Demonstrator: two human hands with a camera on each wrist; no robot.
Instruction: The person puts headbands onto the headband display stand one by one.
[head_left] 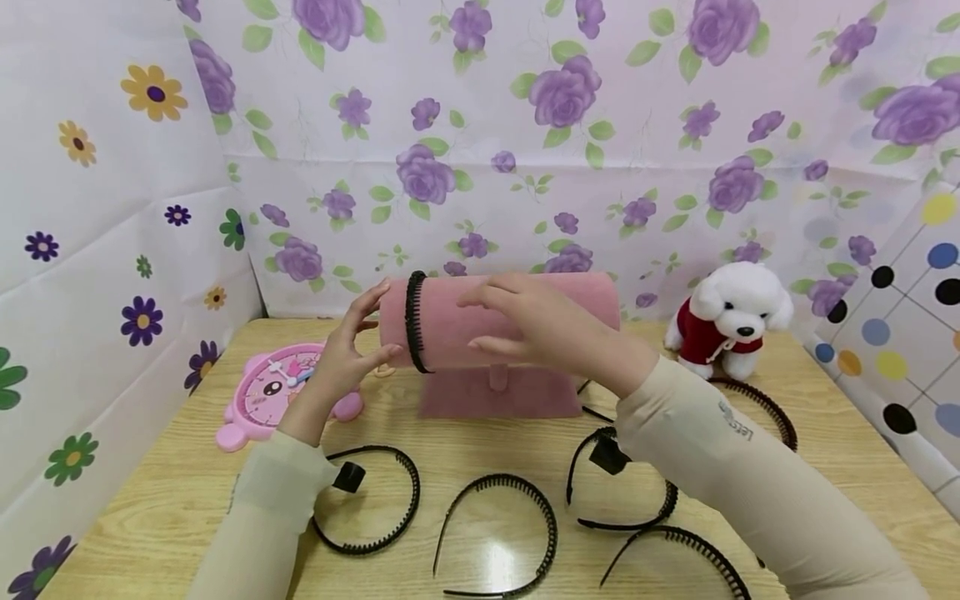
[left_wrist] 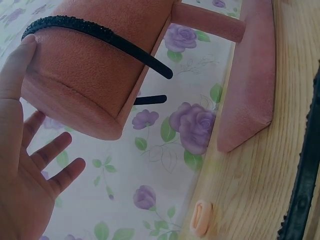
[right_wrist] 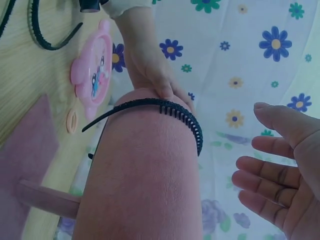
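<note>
A black toothed headband point(head_left: 414, 321) sits around the left part of a pink velvet display roll point(head_left: 450, 308), which stands on a post and pink base point(head_left: 498, 400). At the roll's left end is my left hand point(head_left: 341, 358); in the left wrist view its thumb point(left_wrist: 22, 60) touches the roll's end near the headband and the other fingers are spread apart. My right hand point(head_left: 536, 321) holds nothing. Its fingers look loosely extended in the right wrist view, beside the roll and apart from it. The headband's two ends point(left_wrist: 152, 100) stick out past the roll's underside.
Several black headbands lie on the wooden table point(head_left: 397, 575), among them one point(head_left: 551, 533) in front of the stand. A pink clock point(head_left: 262, 392) lies at left, and a white plush dog point(head_left: 738, 312) sits at right. A small peach loop point(left_wrist: 201, 218) lies near the base.
</note>
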